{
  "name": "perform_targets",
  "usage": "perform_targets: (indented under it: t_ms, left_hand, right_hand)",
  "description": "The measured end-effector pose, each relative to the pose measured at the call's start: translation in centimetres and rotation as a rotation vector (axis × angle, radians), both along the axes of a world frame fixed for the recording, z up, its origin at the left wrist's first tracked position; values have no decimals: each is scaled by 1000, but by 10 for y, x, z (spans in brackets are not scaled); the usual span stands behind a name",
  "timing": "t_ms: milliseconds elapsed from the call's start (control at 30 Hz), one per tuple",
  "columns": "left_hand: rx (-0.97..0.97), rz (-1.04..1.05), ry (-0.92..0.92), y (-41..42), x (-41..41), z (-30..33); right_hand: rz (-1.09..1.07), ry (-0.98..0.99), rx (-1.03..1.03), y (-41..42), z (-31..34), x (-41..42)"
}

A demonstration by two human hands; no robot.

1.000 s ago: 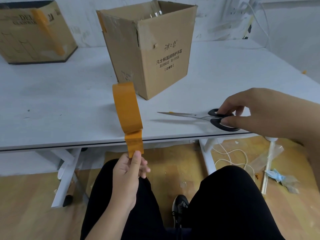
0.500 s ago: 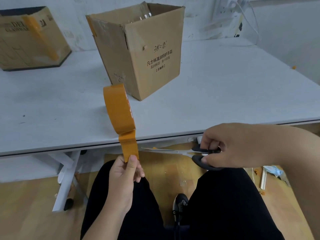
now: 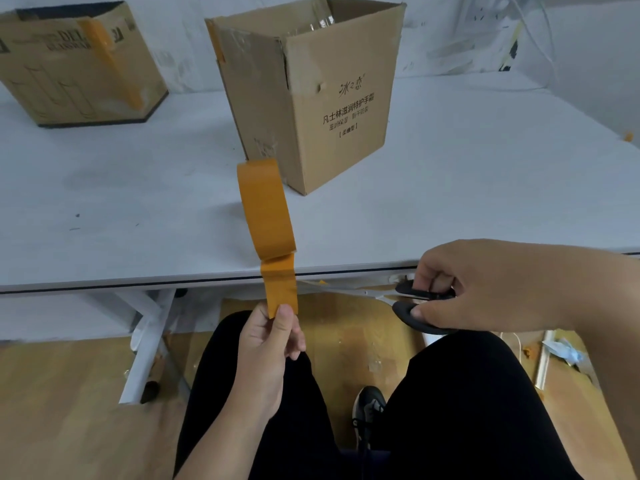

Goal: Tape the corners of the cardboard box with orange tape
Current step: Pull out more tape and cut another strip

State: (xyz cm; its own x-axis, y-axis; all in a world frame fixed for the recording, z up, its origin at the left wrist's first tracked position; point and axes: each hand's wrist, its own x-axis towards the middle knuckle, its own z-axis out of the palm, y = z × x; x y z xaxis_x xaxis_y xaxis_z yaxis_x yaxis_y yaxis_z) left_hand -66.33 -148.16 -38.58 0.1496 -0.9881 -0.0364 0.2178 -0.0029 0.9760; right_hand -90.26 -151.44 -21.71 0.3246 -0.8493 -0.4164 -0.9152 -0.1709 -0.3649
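An open cardboard box (image 3: 343, 109) with printed characters stands on the white table (image 3: 467, 174), a corner toward me and a short orange strip at its upper left edge. A roll of orange tape (image 3: 265, 206) stands on edge at the table's front. My left hand (image 3: 270, 337) pinches the free end of the tape strip (image 3: 280, 285), pulled down below the table edge. My right hand (image 3: 491, 285) grips black-handled scissors (image 3: 412, 299), whose blades point left and reach the strip just under the table edge.
A second cardboard box (image 3: 76, 67) with an orange tape strip sits at the table's back left. White table legs (image 3: 149, 341) stand below on the left. My legs in black trousers and one shoe (image 3: 369, 410) are under the table. Scraps litter the wooden floor at right.
My right hand lifted the scissors off the table and carried them down and left until the blades met the tape strip. My left hand keeps the strip pulled down.
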Motion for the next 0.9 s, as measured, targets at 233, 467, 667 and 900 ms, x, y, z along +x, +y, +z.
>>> perform_targets:
  t_ms: [233, 467, 667, 900]
  left_hand:
    - [0, -7, 17, 0, 0, -1]
    - [6, 6, 13, 0, -1, 0]
    - [12, 3, 28, 0, -1, -1]
    - [-4, 15, 27, -1, 2, -8]
  right_hand:
    - [13, 40, -3, 2, 4, 9]
    - [72, 97, -49, -5, 6, 28]
    - [111, 107, -44, -13, 10, 42]
    - [171, 75, -60, -12, 11, 62]
